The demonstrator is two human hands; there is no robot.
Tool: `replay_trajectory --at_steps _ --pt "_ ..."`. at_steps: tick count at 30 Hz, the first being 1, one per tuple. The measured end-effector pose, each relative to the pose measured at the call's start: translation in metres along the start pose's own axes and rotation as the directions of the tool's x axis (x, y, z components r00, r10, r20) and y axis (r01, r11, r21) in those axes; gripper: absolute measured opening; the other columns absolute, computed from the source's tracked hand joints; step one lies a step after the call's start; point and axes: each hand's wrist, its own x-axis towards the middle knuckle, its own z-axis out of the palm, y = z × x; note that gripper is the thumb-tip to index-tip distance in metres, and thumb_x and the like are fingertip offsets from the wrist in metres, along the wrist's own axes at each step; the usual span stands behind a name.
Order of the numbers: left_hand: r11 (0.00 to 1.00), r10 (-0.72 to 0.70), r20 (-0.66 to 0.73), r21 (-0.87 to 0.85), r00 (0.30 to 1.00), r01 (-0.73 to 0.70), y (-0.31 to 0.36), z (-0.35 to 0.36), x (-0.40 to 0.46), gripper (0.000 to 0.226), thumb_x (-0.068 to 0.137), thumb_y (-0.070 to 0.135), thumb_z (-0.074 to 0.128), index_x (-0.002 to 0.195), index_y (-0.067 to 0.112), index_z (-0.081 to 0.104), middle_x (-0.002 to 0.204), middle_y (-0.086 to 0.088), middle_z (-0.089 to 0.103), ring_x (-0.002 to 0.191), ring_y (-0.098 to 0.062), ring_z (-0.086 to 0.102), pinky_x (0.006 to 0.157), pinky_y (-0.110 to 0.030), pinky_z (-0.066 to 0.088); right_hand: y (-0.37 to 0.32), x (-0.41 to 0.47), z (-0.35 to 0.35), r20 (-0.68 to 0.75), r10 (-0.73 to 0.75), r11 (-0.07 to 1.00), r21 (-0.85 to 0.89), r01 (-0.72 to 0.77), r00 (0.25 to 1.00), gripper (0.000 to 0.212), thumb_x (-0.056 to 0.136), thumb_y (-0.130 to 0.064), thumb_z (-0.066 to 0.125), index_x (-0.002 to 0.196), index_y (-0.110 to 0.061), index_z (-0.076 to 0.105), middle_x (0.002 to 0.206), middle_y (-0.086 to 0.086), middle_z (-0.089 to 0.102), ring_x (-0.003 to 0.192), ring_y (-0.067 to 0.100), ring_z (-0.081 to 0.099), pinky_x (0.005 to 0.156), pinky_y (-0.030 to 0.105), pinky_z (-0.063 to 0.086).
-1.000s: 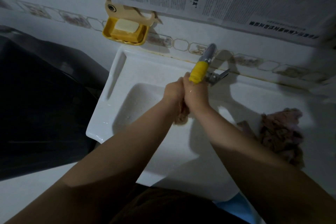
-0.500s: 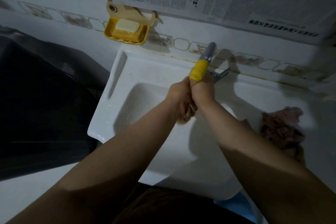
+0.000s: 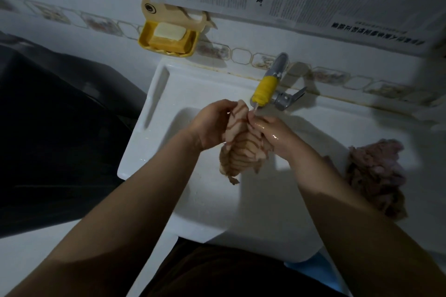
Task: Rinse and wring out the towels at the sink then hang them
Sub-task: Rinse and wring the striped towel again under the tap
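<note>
**Striped towel opened out under the tap**

Both hands have drawn apart since a moment ago, when they were pressed tightly together just under the spout; now the cloth between them shows plainly. Her left hand curls its fingers round the upper edge of the striped towel, and the right hand, wet and shining, grips the other side with fingers bunched on the fabric. That towel hangs crumpled over the basin of the white sink, its top just beneath the yellow tap nozzle, where a thin trickle of water runs. Its lower end dangles free, not touching the basin floor as far as I can see. On the sink's right ledge lies a second, pinkish towel in a heap, well apart from the hands. A yellow soap dish holding a pale bar sits on the wall above.
</note>
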Motion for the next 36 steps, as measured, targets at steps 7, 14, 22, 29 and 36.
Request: replay_trajectory --at_steps 7,14,22,29,36 --pt "0.849 0.324 -0.165 0.486 0.932 -0.209 -0.009 -0.011 0.008 0.029 0.09 0.035 0.064 0.077 0.011 0.053 0.061 -0.003 0.048 0.057 -0.017 0.048 0.056 -0.026 0.047 -0.023 -0.002 -0.011 -0.312 -0.169 0.926 0.275 0.259 0.935 0.02 0.094 -0.033 0.055 0.083 -0.02 0.067 0.078 -0.004 0.073 0.076 0.012 0.07 0.07 0.028 0.055" --pt "0.994 0.094 -0.349 0.087 0.933 -0.067 -0.018 0.034 0.029 0.046 0.1 0.039 0.042 0.071 0.006 0.055 0.052 -0.015 0.051 0.041 -0.025 0.051 0.04 -0.021 0.037 -0.038 -0.012 0.037 -0.332 -0.232 0.967 -0.184 0.178 0.915 0.046 0.09 -0.049 0.053 0.059 -0.016 0.05 0.05 -0.001 0.058 0.054 0.02 0.063 0.055 0.029 0.051" --pt "0.99 0.063 -0.276 -0.1 0.959 -0.094 -0.017 0.043 0.018 0.038 0.104 0.027 0.034 0.07 0.012 0.043 0.047 -0.002 0.047 0.042 -0.013 0.049 0.047 -0.018 0.044 -0.035 -0.016 0.048 -0.35 -0.408 0.847 -0.49 0.206 0.843 0.047 0.098 -0.044 0.038 0.079 -0.009 0.062 0.077 0.015 0.064 0.077 0.031 0.06 0.067 0.034 0.045" --pt "0.917 0.023 0.027 0.397 0.999 -0.032 -0.012 0.012 -0.001 0.05 0.091 0.054 0.052 0.071 0.008 0.058 0.055 -0.005 0.06 0.052 -0.016 0.058 0.062 -0.027 0.05 -0.041 0.013 0.002 -0.212 -0.168 0.93 -0.358 0.084 0.963 0.031 0.096 -0.033 0.049 0.075 -0.014 0.061 0.067 0.008 0.061 0.058 0.021 0.062 0.057 0.024 0.043" --pt "0.748 0.462 -0.041 0.555 0.886 -0.365 -0.002 -0.019 0.009 0.023 0.091 -0.002 0.057 0.078 0.012 0.045 0.06 0.003 0.057 0.053 -0.005 0.055 0.05 -0.018 0.046 -0.023 0.002 -0.033 0.256 -0.112 0.966 -0.197 0.165 0.96 0.005 0.086 -0.007 0.064 0.086 -0.01 0.068 0.083 0.009 0.067 0.074 0.017 0.061 0.073 0.029 0.052"
